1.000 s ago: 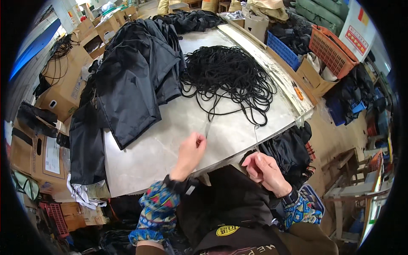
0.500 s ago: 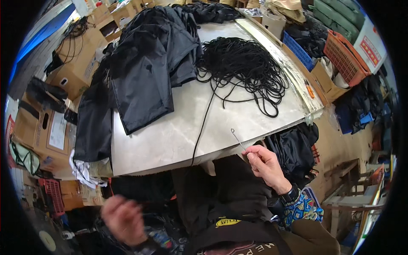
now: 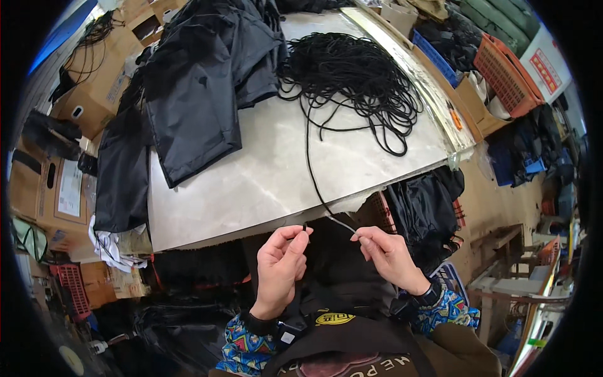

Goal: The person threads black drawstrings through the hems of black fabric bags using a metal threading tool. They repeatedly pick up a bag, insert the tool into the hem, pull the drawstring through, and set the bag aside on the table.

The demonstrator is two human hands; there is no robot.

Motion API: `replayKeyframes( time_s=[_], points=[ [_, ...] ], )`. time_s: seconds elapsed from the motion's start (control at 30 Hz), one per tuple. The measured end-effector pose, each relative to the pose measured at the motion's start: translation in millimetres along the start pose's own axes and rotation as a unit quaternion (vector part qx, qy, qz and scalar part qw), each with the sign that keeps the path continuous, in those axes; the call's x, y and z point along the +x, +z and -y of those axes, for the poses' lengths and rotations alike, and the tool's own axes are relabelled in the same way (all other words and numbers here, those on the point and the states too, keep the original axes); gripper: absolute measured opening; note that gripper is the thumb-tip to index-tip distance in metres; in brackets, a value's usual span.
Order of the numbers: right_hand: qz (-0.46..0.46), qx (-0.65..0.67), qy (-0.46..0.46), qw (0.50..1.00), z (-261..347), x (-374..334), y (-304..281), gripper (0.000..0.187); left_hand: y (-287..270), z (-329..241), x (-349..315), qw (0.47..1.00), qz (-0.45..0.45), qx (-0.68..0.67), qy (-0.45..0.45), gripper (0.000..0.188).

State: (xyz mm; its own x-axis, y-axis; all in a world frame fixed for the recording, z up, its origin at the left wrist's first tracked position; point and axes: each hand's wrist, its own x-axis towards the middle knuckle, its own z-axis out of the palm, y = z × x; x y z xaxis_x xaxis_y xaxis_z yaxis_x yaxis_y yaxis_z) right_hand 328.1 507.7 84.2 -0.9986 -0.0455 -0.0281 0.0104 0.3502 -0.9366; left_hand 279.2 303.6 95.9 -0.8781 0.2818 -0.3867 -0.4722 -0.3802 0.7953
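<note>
My left hand [image 3: 281,267] is closed in a pinch on a short black cord end [image 3: 306,227] just off the table's near edge. In my right hand [image 3: 392,259], thumb and fingers grip a thin metal wire hook [image 3: 345,225]. Its looped tip meets the black cord [image 3: 312,163], which runs down from a tangled black cord heap [image 3: 352,72] on the table. Whether the cord passes through the loop cannot be told; the stretch between both hands is lost against dark clothing. Dark sheeny fabric pieces [image 3: 195,119] lie left of the heap, partly over the edge.
The pale tabletop [image 3: 251,182] ends just beyond my hands. An orange-handled cutter [image 3: 455,118] lies on its right side. Orange basket [image 3: 507,75] and blue crate [image 3: 434,58] stand at the right, cardboard boxes [image 3: 103,81] at the left. Black fabric [image 3: 427,210] hangs below the right corner.
My left hand has risen from the lower left to beside the right hand and now pinches the cord end. The hook's tip has swung down from over the tabletop to the cord.
</note>
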Motion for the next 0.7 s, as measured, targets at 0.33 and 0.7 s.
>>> replayKeyframes(
  time_s=[0.33,0.7],
  points=[
    [-0.051,-0.101,-0.082,0.990,-0.5,-8.1,-1.8,0.018,7.8,5.7,9.7,0.997,-0.018,0.068,0.040,0.011],
    [-0.045,-0.163,-0.143,0.975,-3.5,-7.5,3.5,0.021,7.4,6.6,8.1,0.984,-0.016,0.145,0.099,0.009]
  ],
)
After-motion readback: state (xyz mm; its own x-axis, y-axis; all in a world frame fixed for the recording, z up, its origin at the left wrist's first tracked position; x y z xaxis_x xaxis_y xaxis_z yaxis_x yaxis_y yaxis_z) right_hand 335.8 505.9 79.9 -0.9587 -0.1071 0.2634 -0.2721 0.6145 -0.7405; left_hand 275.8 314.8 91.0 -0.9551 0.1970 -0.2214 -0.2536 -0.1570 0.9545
